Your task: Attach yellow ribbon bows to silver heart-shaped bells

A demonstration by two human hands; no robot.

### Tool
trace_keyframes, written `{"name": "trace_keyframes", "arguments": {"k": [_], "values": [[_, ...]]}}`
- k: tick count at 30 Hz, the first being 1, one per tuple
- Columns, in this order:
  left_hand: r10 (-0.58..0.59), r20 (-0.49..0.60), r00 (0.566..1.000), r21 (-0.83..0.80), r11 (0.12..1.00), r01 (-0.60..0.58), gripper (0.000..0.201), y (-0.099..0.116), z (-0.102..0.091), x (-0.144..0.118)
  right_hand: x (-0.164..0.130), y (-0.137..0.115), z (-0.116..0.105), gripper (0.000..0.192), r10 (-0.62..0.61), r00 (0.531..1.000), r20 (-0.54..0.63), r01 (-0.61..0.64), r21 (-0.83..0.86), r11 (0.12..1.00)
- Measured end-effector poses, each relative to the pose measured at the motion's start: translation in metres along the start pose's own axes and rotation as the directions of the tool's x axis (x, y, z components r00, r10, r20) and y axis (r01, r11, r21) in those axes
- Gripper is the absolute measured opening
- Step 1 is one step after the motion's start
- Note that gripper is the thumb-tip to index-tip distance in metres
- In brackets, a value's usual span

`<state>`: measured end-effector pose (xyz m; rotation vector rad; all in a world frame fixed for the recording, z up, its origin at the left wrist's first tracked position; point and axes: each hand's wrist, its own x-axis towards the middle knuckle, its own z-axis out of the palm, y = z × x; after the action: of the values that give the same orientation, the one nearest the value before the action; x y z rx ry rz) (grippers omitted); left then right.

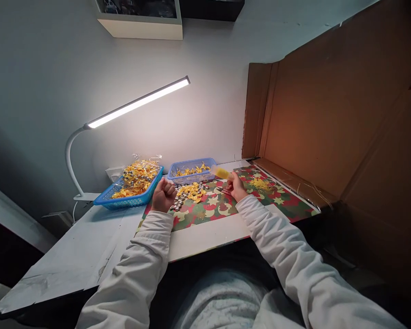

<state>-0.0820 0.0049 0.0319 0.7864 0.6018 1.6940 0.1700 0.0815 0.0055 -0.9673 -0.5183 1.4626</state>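
A small yellow cylindrical tube [222, 172] lies tilted above the far middle of the camouflage-patterned mat. Its near end is gripped by the right hand [236, 187]. Its far end points left toward the blue basket.
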Motion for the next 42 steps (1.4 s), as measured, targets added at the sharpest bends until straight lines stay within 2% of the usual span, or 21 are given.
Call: {"name": "trace_keyframes", "arguments": {"k": [4,9,12,15,18,20,23,24,25,27,29,31,32,35,37,40,42], "values": [[0.163,-0.087,0.983,-0.108,0.979,-0.172,0.049,0.019,-0.015,0.002,0.004,-0.008,-0.005,0.033,-0.038,0.994,-0.102,0.042,0.043,0.998],[0.385,-0.133,0.913,-0.024,0.92,-0.391,0.054,0.043,-0.042,0.003,0.01,-0.01,-0.01,0.03,-0.084,0.971,-0.226,0.098,0.052,0.994],[0.452,-0.139,0.881,0.014,0.891,-0.454,0.054,0.051,-0.054,0.001,0.013,-0.011,-0.012,0.03,-0.109,0.963,-0.246,0.122,0.041,0.992],[0.448,-0.144,0.882,-0.063,0.886,-0.46,0.052,0.05,-0.057,0.003,0.013,-0.011,-0.012,0.031,-0.115,0.968,-0.223,0.124,0.029,0.992],[0.371,-0.161,0.915,-0.186,0.899,-0.397,0.049,0.043,-0.051,0.011,0.009,-0.007,-0.008,0.034,-0.108,0.981,-0.161,0.113,0.023,0.993],[0.295,-0.163,0.942,-0.199,0.925,-0.324,0.04,0.033,-0.041,0.017,0.005,-0.004,-0.004,0.037,-0.139,0.985,-0.097,0.141,0.008,0.99],[0.182,-0.084,0.98,-0.037,0.982,-0.185,0.014,0.009,-0.02,0.02,-0.001,0.001,0.0,0.043,-0.236,0.971,0.043,0.236,-0.007,0.972],[0.122,-0.001,0.993,0.057,0.991,-0.121,0.016,-0.001,-0.012,0.018,-0.003,0.002,0.001,0.044,-0.252,0.963,0.099,0.254,-0.005,0.967],[0.059,0.089,0.994,0.155,0.985,-0.072,0.028,-0.012,-0.005,0.016,-0.005,0.004,0.002,0.045,-0.254,0.955,0.152,0.258,-0.003,0.966],[-0.076,0.253,0.964,0.342,0.94,-0.016,0.049,-0.033,0.008,0.01,-0.008,0.006,0.003,0.047,-0.227,0.94,0.256,0.241,-0.024,0.97],[-0.22,0.33,0.918,0.445,0.894,0.054,0.045,-0.048,0.014,0.005,-0.01,0.009,0.003,0.047,-0.182,0.922,0.341,0.221,-0.078,0.972],[-0.343,0.294,0.892,0.492,0.855,0.166,0.024,-0.053,0.014,0.003,-0.01,0.011,0.004,0.047,-0.143,0.908,0.393,0.208,-0.128,0.97],[-0.386,0.25,0.888,0.49,0.841,0.228,0.019,-0.052,0.012,0.003,-0.01,0.011,0.004,0.047,-0.13,0.91,0.393,0.203,-0.149,0.968],[-0.401,0.145,0.904,0.366,0.871,0.328,0.043,-0.036,0.005,0.007,-0.009,0.011,0.004,0.045,-0.161,0.942,0.296,0.222,-0.185,0.957],[-0.324,0.124,0.938,0.213,0.932,0.294,0.046,-0.02,0.001,0.009,-0.008,0.01,0.003,0.044,-0.22,0.956,0.194,0.259,-0.205,0.944],[-0.11,0.063,0.992,-0.035,0.993,0.113,0.045,0.005,-0.003,0.008,-0.003,0.006,0.001,0.043,-0.325,0.946,0.01,0.318,-0.243,0.917],[0.067,-0.014,0.998,-0.159,0.985,-0.068,0.044,0.022,-0.01,0.006,0.003,0.003,-0.003,0.041,-0.367,0.92,-0.134,0.326,-0.255,0.91]]}}
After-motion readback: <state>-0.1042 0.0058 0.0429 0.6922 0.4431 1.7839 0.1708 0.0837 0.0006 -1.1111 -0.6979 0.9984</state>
